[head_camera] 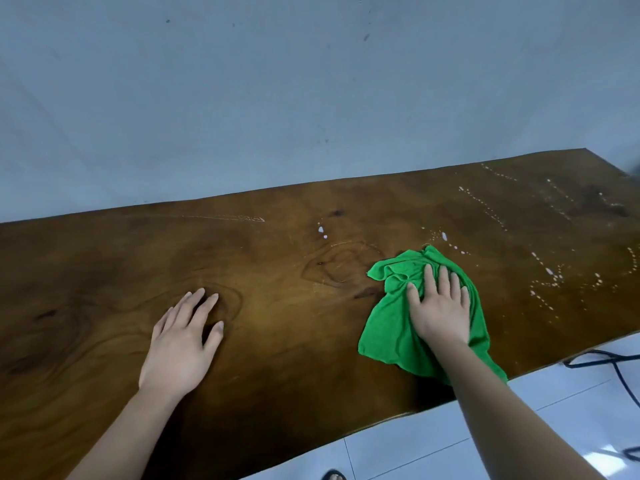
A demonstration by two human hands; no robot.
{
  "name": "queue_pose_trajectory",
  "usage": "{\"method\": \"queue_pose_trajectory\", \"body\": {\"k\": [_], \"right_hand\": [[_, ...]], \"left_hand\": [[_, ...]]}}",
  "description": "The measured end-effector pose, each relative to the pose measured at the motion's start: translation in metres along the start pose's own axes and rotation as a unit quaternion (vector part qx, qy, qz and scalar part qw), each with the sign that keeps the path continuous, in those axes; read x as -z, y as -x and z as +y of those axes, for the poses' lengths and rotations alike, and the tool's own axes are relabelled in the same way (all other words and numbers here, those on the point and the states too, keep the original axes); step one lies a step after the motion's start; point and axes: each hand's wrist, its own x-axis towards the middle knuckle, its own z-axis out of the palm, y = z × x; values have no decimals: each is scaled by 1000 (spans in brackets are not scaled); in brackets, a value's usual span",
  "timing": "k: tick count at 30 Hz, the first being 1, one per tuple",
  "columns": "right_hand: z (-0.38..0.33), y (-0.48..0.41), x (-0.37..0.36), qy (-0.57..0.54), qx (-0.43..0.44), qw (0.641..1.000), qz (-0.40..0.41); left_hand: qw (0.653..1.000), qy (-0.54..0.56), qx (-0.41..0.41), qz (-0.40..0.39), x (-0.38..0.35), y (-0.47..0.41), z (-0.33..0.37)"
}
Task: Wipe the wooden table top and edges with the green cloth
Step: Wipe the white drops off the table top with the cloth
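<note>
The wooden table top (277,306) fills the lower half of the view, dark brown with grain rings. A crumpled green cloth (391,327) lies on it right of centre, reaching the near edge. My right hand (440,306) presses flat on the cloth, fingers spread and pointing away from me. My left hand (183,337) rests palm down on the bare wood to the left, fingers apart, holding nothing. White droplets and streaks (547,271) dot the wood to the right of the cloth, and two small white drops (322,232) sit farther back.
A pale grey-blue wall (277,98) stands right behind the table's far edge. White floor tiles (571,403) show below the near edge at the lower right, with a black cable (609,362) on them and a sandal toe (334,474).
</note>
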Motion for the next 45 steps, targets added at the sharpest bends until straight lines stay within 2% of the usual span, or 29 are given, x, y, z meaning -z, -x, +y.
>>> {"method": "queue_pose_trajectory", "body": {"k": [3,9,13,16,18,20,22,29,33,35,37,41,43,45], "right_hand": [[-52,13,-4,7,15,1000,-12],[-166,79,-23,43,197,978,-54],[-199,122,-35,60,362,927,-82],[-189,121,-34,58,468,877,-87],[-175,101,-26,57,507,856,-87],[-159,70,-17,56,503,858,-89],[-140,33,-9,44,465,881,-77],[-80,-88,15,40,247,968,-26],[-99,-114,13,-11,62,998,-7],[-134,-110,9,-15,18,1000,-7],[-177,-96,3,-7,43,999,-10],[-262,-43,-15,28,193,980,-29],[-294,-8,-23,45,283,957,-43],[-313,22,-30,58,386,919,-62]], "left_hand": [[1000,-2,-1,2,-1,0,-1],[1000,-2,0,3,-3,0,-2],[1000,3,-3,8,-2,2,-1],[1000,5,-9,12,-4,2,-1],[1000,7,-11,13,-5,2,-3],[1000,12,-9,12,-5,1,-4],[1000,13,-4,10,-6,0,-5],[1000,17,2,5,-7,-1,-6],[1000,18,5,-2,-8,-2,-5],[1000,20,5,-2,-7,-1,-4],[1000,21,4,0,-6,0,-4],[1000,19,9,3,-3,1,0],[1000,18,6,8,-3,1,0],[1000,18,1,10,-6,1,-2]]}}
